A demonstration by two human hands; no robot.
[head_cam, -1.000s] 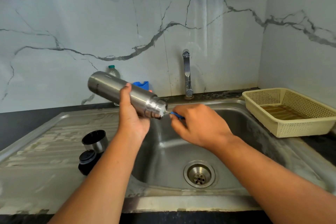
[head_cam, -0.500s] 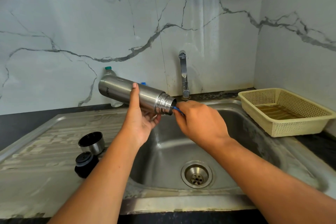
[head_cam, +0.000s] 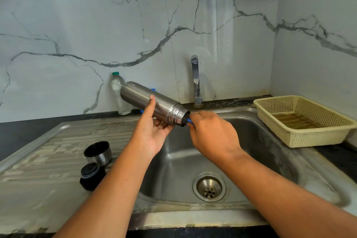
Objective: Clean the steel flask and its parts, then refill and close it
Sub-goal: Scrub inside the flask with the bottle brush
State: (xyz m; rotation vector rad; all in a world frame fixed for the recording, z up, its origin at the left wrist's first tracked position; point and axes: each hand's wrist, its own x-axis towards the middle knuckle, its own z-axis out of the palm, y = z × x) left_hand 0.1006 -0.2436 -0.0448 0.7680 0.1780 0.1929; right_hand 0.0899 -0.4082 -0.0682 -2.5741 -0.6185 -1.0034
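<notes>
A steel sink unit fills the near part of the scene, set in a dark counter (head_cam: 17,131) that runs along a white wall (head_cam: 77,25) with grey marble veins; the same veined surface covers the side wall on the right. The basin (head_cam: 257,141) lies right of centre, dull and water-stained, with a round drain (head_cam: 209,187) at its bottom, and a chrome tap (head_cam: 196,81) stands at its far edge. To the left spreads the ribbed draining board (head_cam: 48,160), patchy with pale marks. On it, near the basin, stand a steel cup (head_cam: 98,152) with a black inside and, just nearer, a black stopper (head_cam: 91,175). A clear plastic bottle (head_cam: 117,92) with a green cap stands against the far wall. On the right counter sits a cream plastic basket (head_cam: 301,137). The flask (head_cam: 152,103) is held in the air over the far left edge of the basin, lying tilted with its open threaded mouth down and to the right. The left hand (head_cam: 152,133) grips it from below, thumb across the top and fingers curled under. The right hand (head_cam: 210,133) has its fingers closed on a blue handle (head_cam: 189,120) that enters the mouth of the flask.
</notes>
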